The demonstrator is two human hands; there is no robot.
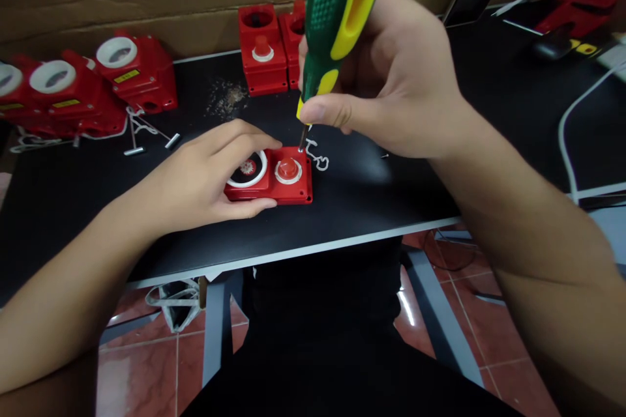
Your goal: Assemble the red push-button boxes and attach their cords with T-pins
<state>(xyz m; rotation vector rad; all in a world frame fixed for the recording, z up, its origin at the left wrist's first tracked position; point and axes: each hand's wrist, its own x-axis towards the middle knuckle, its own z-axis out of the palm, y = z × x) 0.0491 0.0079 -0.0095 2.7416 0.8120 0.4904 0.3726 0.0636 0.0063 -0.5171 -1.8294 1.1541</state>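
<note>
A red alarm box [293, 192] lies on the black table, with a white-ringed round window at its left and a red dome in a white ring at its right. My left hand [215, 176] grips the box's left part, fingers over the far edge and thumb along the near side. In my right hand [391, 78] is a green and yellow screwdriver [320, 32], held nearly upright. Its tip meets a screw [300, 150] at the box's far right corner. A curled white cord [317, 159] lies just beyond that corner.
Several red units with white rings [134, 71] stand at the left, near small metal T-bars [134, 151]. Two red housings [264, 52] stand at the back by scattered debris [225, 99]. A loose screw [384, 156] and a white cable [567, 137] lie to the right.
</note>
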